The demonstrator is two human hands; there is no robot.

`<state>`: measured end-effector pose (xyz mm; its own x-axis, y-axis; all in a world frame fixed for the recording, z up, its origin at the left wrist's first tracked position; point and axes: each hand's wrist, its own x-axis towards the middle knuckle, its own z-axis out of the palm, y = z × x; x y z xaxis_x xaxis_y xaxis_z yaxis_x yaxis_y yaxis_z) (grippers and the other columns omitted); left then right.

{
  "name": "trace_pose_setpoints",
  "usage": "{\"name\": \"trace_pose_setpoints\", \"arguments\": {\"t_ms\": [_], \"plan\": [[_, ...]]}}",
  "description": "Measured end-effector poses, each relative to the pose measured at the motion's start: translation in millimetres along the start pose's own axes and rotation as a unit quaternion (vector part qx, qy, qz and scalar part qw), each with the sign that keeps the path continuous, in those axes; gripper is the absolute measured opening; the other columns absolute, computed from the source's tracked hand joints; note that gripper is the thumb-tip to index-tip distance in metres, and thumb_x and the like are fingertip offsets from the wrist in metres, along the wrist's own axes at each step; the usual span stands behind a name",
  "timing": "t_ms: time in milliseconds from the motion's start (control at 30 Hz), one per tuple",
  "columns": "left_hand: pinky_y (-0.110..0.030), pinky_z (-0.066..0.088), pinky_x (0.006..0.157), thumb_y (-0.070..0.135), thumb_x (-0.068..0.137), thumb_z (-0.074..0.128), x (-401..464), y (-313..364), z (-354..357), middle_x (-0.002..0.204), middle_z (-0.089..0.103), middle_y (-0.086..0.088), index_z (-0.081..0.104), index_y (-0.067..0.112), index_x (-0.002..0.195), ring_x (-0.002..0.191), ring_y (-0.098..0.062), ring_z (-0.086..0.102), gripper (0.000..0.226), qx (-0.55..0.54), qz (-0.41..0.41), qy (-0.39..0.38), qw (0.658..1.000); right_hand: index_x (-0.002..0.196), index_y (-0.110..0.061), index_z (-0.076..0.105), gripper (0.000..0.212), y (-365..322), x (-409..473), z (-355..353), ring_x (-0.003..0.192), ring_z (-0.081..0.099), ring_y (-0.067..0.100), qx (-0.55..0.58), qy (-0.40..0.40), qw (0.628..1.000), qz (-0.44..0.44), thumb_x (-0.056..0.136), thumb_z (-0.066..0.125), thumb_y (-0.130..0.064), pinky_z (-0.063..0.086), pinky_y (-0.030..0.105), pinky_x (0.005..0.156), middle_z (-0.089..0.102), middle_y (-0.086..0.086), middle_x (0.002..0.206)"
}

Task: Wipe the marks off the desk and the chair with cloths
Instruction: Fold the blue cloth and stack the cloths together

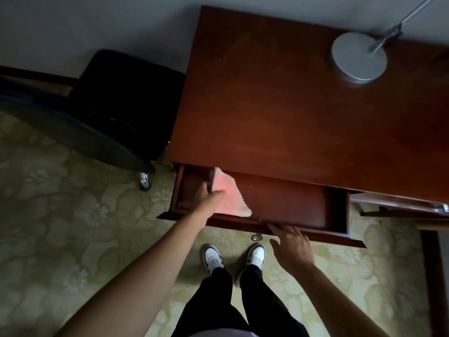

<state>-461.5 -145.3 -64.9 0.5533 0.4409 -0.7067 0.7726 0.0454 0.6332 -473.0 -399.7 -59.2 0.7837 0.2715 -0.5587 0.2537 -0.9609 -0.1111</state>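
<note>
The drawer (pixel 279 203) stood pulled out from under the front edge of the wooden surface (pixel 291 113), and everything else can be placed against it. A pink cloth (pixel 230 193) lay inside the drawer toward its left end, part of it tucked back under the surface's edge, its zigzag-cut border trailing toward the drawer's front. The left hand (pixel 209 194) reached into the drawer's left end, its grip closed on the cloth's left edge: the thumb lay over the top of the fabric and the fingers curled beneath it, so the cloth spread away from the hand to the right. The right hand (pixel 291 246) was at the drawer's front rail, near its middle, with the grip open and nothing in it; the fingers were spread and nearly straight, their tips touching the rail's top edge. A small metal pull (pixel 257 237) hung from the drawer's front, just left of that hand.

Left of the drawer, a dark office chair (pixel 102 113) stood close against the side of the surface, one caster (pixel 145 181) showing below its seat. Beyond the drawer, on the far right of the surface, sat the round grey base of a lamp (pixel 359 58). In front of the drawer, two white and dark shoes (pixel 212 257) stood on the pale patterned carpet (pixel 60 215).
</note>
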Motion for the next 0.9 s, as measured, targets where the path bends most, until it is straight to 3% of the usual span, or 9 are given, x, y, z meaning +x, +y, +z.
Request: {"name": "trace_pose_setpoints", "arguments": {"t_ms": [167, 300, 367, 433, 533, 600, 700, 800, 900], "plan": [[-0.034, 0.045, 0.074, 0.011, 0.087, 0.062, 22.2, -11.9, -26.6, 0.117, 0.063, -0.014, 0.048, 0.012, 0.123, 0.103, -0.034, 0.063, 0.039, 0.274, 0.016, 0.087, 0.958, 0.141, -0.042, 0.045, 0.054, -1.6, -0.6, 0.1, 0.129, 0.046, 0.017, 0.002, 0.015, 1.0, -0.002, 0.09, 0.058, -0.032, 0.039, 0.037, 0.101, 0.051, -0.014, 0.139], [-0.033, 0.044, 0.063, 0.027, 0.09, 0.061, -9.2, -23.1, -29.9, 0.105, 0.065, -0.006, 0.06, 0.015, 0.105, 0.09, -0.025, 0.063, 0.019, 0.4, 0.081, 0.134, 0.903, 0.135, -0.041, 0.051, 0.051, -4.1, 3.5, -4.6, 0.12, 0.053, 0.017, -0.02, 0.029, 0.999, -0.012, 0.087, 0.061, -0.028, 0.043, 0.034, 0.097, 0.057, -0.014, 0.131], [-0.031, 0.048, 0.065, 0.038, 0.094, 0.056, -23.2, -29.2, -30.5, 0.095, 0.07, -0.007, 0.065, 0.014, 0.096, 0.083, -0.025, 0.065, 0.026, 0.329, -0.012, 0.082, 0.941, 0.129, -0.04, 0.057, 0.044, -4.5, 7.2, -5.4, 0.116, 0.055, 0.018, -0.024, 0.029, 0.999, -0.016, 0.087, 0.061, -0.029, 0.045, 0.033, 0.095, 0.061, -0.01, 0.124], [-0.036, 0.056, 0.072, 0.036, 0.094, 0.056, -32.0, -29.3, -36.4, 0.087, 0.068, -0.011, 0.066, 0.009, 0.094, 0.078, -0.028, 0.066, 0.029, 0.072, -0.152, 0.069, 0.983, 0.118, -0.033, 0.063, 0.032, -5.8, 11.4, -7.5, 0.109, 0.056, 0.021, -0.02, 0.032, 0.999, 0.006, 0.086, 0.063, -0.032, 0.049, 0.033, 0.087, 0.061, -0.005, 0.115], [-0.038, 0.052, 0.065, 0.028, 0.093, 0.06, -45.2, -25.7, -45.2, 0.082, 0.053, -0.009, 0.053, 0.007, 0.09, 0.076, -0.025, 0.058, 0.022, -0.258, -0.309, 0.049, 0.914, 0.099, -0.018, 0.066, 0.026, -10.5, 11.6, -11.2, 0.092, 0.061, 0.029, 0.096, 0.018, 0.984, 0.146, 0.078, 0.072, -0.031, 0.047, 0.031, 0.068, 0.064, 0.005, 0.095], [-0.042, 0.052, 0.074, 0.031, 0.093, 0.059, -50.5, -25.6, -45.3, 0.09, 0.052, -0.012, 0.051, 0.005, 0.097, 0.083, -0.028, 0.057, 0.027, -0.313, -0.342, 0.038, 0.886, 0.091, -0.005, 0.066, 0.017, -16.7, 12.8, -17.8, 0.072, 0.062, 0.032, 0.381, -0.004, 0.861, 0.336, 0.079, 0.069, -0.018, 0.047, 0.034, 0.066, 0.062, 0.013, 0.074], [-0.051, 0.049, 0.097, 0.037, 0.096, 0.056, -47.2, -17.9, -39.2, 0.113, 0.053, -0.022, 0.048, 0.001, 0.116, 0.104, -0.036, 0.056, 0.043, -0.382, -0.351, 0.043, 0.854, 0.098, -0.003, 0.053, 0.012, -19.5, 18.5, -35.1, 0.084, 0.056, 0.032, 0.728, 0.009, 0.513, 0.454, 0.088, 0.052, -0.009, 0.049, 0.045, 0.088, 0.052, 0.016, 0.088], [-0.051, 0.047, 0.099, 0.044, 0.096, 0.053, -42.6, -6.5, -31.4, 0.117, 0.056, -0.023, 0.055, 0.004, 0.12, 0.109, -0.039, 0.056, 0.047, -0.443, -0.326, 0.061, 0.833, 0.124, -0.014, 0.053, 0.031, -13.6, 26.5, -59.4, 0.112, 0.054, 0.033, 0.795, 0.017, 0.398, 0.457, 0.094, 0.046, -0.017, 0.046, 0.05, 0.09, 0.054, 0.012, 0.121], [-0.054, 0.048, 0.095, 0.052, 0.093, 0.052, -38.7, 0.8, -26.5, 0.117, 0.058, -0.024, 0.061, 0.007, 0.116, 0.105, -0.042, 0.058, 0.051, -0.493, -0.309, 0.052, 0.812, 0.136, -0.019, 0.051, 0.044, -10.6, 35.9, -77.1, 0.123, 0.053, 0.036, 0.813, 0.008, 0.348, 0.467, 0.093, 0.042, -0.022, 0.043, 0.055, 0.088, 0.057, 0.009, 0.134]]}}
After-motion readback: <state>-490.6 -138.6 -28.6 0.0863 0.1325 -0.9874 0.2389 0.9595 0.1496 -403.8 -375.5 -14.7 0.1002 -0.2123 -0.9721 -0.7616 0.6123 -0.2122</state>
